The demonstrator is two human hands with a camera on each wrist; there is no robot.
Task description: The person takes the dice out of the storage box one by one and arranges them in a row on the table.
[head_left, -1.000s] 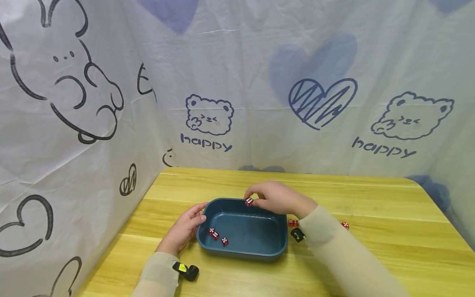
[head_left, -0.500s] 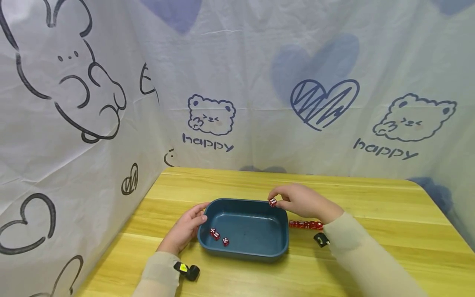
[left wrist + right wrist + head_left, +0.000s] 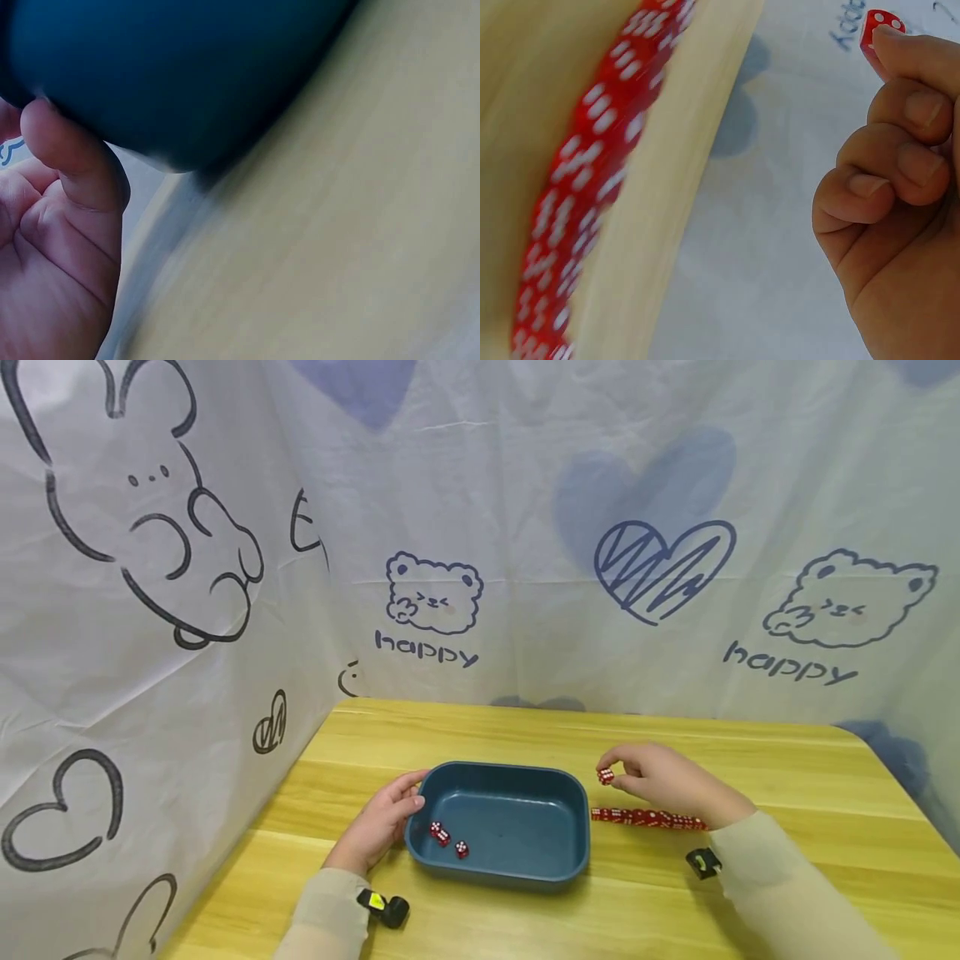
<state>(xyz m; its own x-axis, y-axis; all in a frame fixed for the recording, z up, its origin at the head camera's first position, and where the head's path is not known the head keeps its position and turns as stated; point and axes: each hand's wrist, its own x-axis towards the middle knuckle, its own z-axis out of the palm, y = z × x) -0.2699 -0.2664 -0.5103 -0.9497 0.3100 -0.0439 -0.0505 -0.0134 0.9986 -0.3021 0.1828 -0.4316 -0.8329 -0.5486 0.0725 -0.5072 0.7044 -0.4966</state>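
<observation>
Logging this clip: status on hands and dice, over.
Left hand steadies blue tray. Right hand pinches one red die, off the tray, above row of dice. Three dice in tray. Nothing in the way.

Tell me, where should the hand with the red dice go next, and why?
Probably down to the left end of the row of dice on the table. The right hand pinches one dice just above that end, outside the blue tray. The left hand rests on the tray's side, where three dice lie.
</observation>
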